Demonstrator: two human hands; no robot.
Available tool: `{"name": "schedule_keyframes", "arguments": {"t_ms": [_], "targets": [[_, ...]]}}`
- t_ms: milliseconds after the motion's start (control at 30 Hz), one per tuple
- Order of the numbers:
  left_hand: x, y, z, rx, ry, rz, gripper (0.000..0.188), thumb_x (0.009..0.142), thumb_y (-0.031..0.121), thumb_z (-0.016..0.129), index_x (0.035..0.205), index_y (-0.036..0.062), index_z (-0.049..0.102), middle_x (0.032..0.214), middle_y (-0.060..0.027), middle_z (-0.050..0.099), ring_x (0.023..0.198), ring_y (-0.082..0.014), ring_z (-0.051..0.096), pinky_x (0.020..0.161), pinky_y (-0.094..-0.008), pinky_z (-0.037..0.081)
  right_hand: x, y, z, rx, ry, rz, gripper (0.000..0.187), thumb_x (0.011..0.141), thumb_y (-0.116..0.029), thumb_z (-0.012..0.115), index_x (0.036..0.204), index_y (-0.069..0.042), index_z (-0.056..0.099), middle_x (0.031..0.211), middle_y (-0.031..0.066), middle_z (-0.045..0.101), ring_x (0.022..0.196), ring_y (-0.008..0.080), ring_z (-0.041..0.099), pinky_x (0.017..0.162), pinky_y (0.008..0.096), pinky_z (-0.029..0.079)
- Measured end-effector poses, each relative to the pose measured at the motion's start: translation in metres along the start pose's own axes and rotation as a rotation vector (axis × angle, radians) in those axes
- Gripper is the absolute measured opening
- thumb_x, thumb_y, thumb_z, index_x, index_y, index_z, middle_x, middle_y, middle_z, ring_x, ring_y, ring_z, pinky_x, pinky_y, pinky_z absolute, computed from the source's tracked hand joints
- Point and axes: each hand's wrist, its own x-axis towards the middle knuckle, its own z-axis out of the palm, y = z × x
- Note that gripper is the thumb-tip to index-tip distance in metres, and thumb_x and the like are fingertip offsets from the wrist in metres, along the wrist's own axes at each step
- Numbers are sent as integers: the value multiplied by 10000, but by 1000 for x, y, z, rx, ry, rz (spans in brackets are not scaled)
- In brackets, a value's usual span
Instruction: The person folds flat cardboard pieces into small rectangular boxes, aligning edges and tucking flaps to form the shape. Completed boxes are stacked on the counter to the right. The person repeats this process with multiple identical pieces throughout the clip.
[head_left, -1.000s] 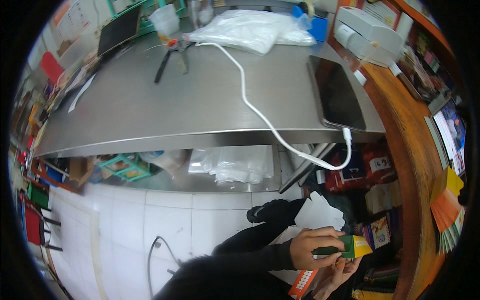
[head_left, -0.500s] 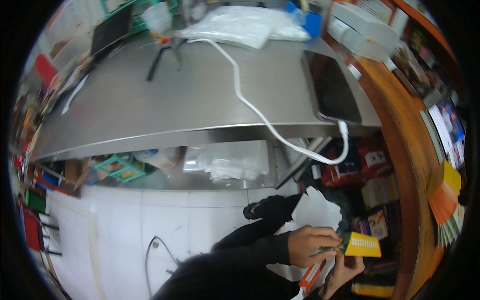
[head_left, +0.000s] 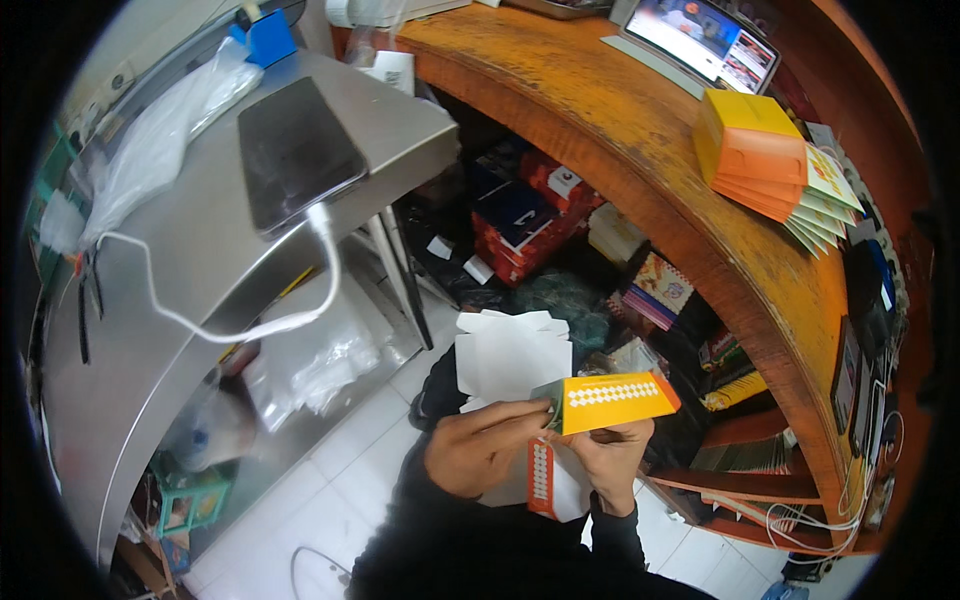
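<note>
Between my two hands is a small yellow carton [head_left: 612, 402] with white patterned rows along its side and a green end face. My left hand [head_left: 478, 452] is closed, its fingers pressed together at the green end. My right hand [head_left: 617, 462] grips the carton from below, and the carton partly hides its fingers. Behind and under the hands, on my lap, lies a flat white cardboard sheet [head_left: 512, 358] with cut flaps. Close below the carton, an orange printed panel [head_left: 541, 476] with white marks shows beside more white card.
A curved wooden desk [head_left: 560, 75] on the right carries stacked yellow, orange and green cartons [head_left: 750, 150] and a lit tablet [head_left: 700, 45]. On the steel table [head_left: 215, 245] at left lies a phone [head_left: 300, 155] with a white cable [head_left: 160, 300]. Red boxes [head_left: 515, 240] sit under the desk.
My view has swung to the right, so the desk and its carton stack now show more fully. Both hands keep hold of the yellow carton, which appears slightly turned.
</note>
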Motion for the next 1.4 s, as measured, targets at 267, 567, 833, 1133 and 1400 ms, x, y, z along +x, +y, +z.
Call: {"name": "schedule_keyframes", "arguments": {"t_ms": [267, 567, 833, 1133, 1400], "targets": [[-1, 0, 5, -138, 229, -142, 159, 744, 38, 800, 817, -20, 672, 891, -179, 730, 867, -226, 720, 791, -307, 543, -9, 11, 12, -643, -259, -220, 328, 821, -94, 721, 1138, -43, 653, 1072, 102, 682, 921, 235, 675, 799, 338, 523], [-6, -21, -6, 234, 619, -229, 168, 699, -33, 776, 775, 3, 631, 828, -125, 724, 727, -188, 700, 666, -257, 516, -10, -15, 24, -324, -9, -629, 414, 678, 68, 750, 1071, -20, 656, 1099, 165, 648, 1000, 270, 646, 862, 356, 508], [-9, -29, -5, -137, 625, -303, 283, 686, -82, 737, 651, 48, 489, 755, -65, 617, 640, -108, 542, 614, -225, 426, 16, -12, 19, -491, 129, -603, 336, 676, 97, 710, 988, -15, 660, 976, 151, 666, 900, 274, 662, 787, 325, 517], [-4, -6, 17, -635, 312, -291, 236, 724, -14, 802, 936, 10, 700, 896, -83, 674, 788, -150, 640, 684, -234, 479, 21, -11, 16, -616, -46, -705, 490, 580, 21, 734, 1041, -145, 766, 959, 54, 636, 926, 246, 616, 812, 337, 504], [-2, -1, 9, 109, 385, -119, 181, 682, -24, 828, 829, 5, 727, 747, -115, 697, 646, -156, 674, 594, -245, 505, 20, -18, 14, -189, -15, -134, 282, 733, 141, 643, 976, 5, 689, 1028, 165, 709, 987, 265, 683, 813, 340, 550]]}}
